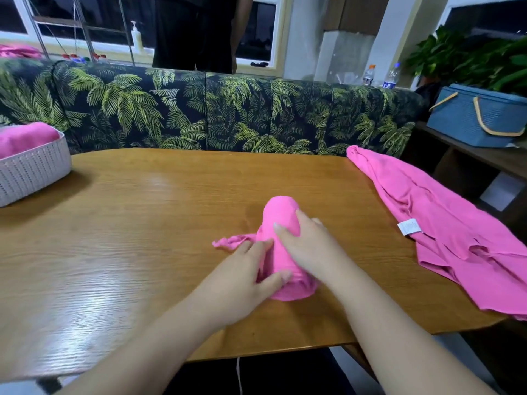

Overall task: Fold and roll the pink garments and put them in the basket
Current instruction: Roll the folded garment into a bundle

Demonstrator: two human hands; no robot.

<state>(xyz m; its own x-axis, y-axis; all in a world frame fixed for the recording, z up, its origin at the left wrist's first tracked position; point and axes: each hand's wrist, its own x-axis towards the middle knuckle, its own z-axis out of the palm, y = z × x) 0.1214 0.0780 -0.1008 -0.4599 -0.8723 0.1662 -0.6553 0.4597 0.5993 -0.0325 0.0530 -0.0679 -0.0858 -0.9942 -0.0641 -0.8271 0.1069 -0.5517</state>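
Wooden bench, glossy, w/ lamp glare on its left part. Behind it a sofa, dark fabric w/ green palm-leaf print, running nearly the full width. Behind the sofa, white-framed windows, dark outside. A person in black stands between sofa & window. Pump bottle on the sill. At right: white wall/pillar, two plastic bottles, leafy green plants, a blue box w/ tan handles on a dark wooden shelf unit. Floor barely visible under the bench edge.
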